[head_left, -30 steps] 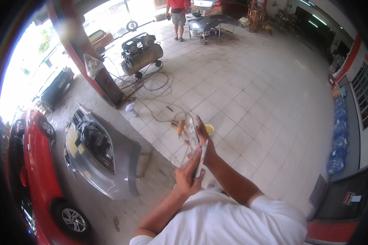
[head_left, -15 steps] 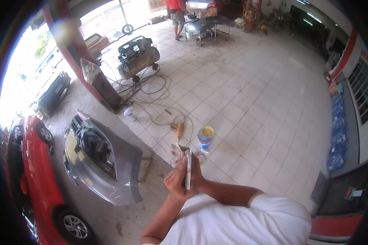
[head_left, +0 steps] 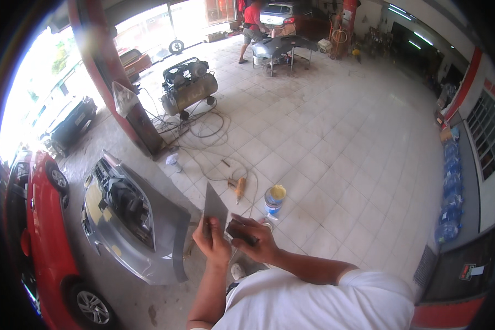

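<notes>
My left hand [head_left: 213, 242] is closed on a thin, flat grey sheet [head_left: 216, 206] that stands up from the fingers and tapers to a point. Just to its right, my right hand [head_left: 260, 240] grips a small dark block-like piece [head_left: 241, 230], partly covered by the fingers. The two hands are close together but apart. A silver-grey car bumper [head_left: 173, 242] with pale yellow patches lies at the left. On the tiles beyond my hands stand an open tin [head_left: 273, 207] with yellowish contents and an orange-tan power tool [head_left: 240, 188].
A red car [head_left: 52, 231] borders the left side. Behind a red column [head_left: 114, 82] stands an air compressor [head_left: 190, 98], its hoses looping over the floor. A person [head_left: 253, 25] in red works by a grey panel [head_left: 283, 47] on stands. Blue bottles [head_left: 450, 192] line the right wall.
My hands were pressed together around flat pieces and have now separated. The left has moved left with the grey sheet; the right holds the dark piece. The view has tilted up slightly.
</notes>
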Motion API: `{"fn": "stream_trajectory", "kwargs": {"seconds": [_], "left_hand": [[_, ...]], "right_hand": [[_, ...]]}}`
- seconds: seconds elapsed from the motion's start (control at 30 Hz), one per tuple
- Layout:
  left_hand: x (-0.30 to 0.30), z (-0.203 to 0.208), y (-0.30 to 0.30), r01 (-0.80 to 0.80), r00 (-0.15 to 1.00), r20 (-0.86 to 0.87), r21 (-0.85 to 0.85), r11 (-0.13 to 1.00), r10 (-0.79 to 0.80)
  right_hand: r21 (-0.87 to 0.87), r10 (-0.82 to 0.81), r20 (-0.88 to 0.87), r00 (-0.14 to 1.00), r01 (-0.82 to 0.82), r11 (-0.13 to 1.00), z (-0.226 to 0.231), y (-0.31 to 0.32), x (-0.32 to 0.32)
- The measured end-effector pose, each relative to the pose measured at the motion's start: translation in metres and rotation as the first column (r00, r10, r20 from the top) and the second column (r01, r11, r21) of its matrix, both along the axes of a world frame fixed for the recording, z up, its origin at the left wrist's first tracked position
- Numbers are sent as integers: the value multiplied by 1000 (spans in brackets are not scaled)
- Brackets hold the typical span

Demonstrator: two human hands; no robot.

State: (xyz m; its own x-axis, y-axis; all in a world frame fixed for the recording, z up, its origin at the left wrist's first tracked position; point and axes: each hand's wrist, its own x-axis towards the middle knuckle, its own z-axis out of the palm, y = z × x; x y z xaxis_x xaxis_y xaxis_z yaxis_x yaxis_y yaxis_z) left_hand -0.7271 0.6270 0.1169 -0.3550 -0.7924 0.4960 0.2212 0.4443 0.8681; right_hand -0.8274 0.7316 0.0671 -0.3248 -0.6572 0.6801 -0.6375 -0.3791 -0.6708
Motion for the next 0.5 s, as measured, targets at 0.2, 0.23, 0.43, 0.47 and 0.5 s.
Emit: {"fn": "stream_trajectory", "kwargs": {"seconds": [0.2, 0.23, 0.43, 0.47, 0.5], "left_hand": [[3, 11, 20, 193, 961, 184, 77, 978, -204], [2, 10, 32, 302, 922, 245, 32, 953, -300], [-9, 0, 64, 333, 909, 273, -20, 943, -315], [-8, -1, 63, 360, 894, 298, -35, 932, -334], [-7, -2, 61, 351, 895, 308, -40, 935, -323]], "right_hand": [[-17, 51, 799, 599, -62, 998, 5, -13, -67], [-53, 54, 729, 683, -22, 998, 8, -15, -73], [-106, 145, 667, 731, -100, 989, 19, -20, -66], [-14, 67, 558, 827, -71, 997, 20, -21, -64], [-14, 58, 549, 834, -61, 998, 20, -19, -59]]}}
